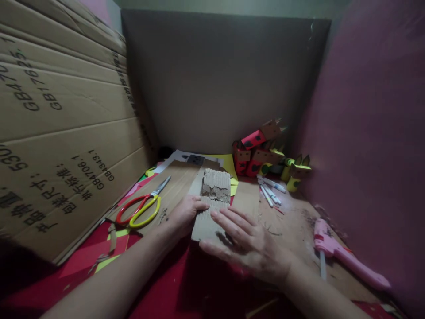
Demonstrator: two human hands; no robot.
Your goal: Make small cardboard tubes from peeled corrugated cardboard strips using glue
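Observation:
A piece of cardboard (217,188), its top layer partly peeled so the corrugated ridges show, lies in front of me. On its left edge my left hand (186,216) grips it, thumb on top and the other fingers mostly hidden. My right hand (247,241) rests over the near right part with its fingers stretched out, touching the surface. A dark shadow falls beneath that palm. To the left, scissors (142,207) with one red and one yellow handle lie on a larger cardboard sheet (177,179), blades pointing away.
At right lies a pink glue gun (352,259) with a glue stick. Several white markers (270,191) sit near red and yellow decorated cardboard figures (257,155). A printed cardboard panel (73,119) stands left, a pink wall (361,133) right. Coloured paper (94,254) covers the left table.

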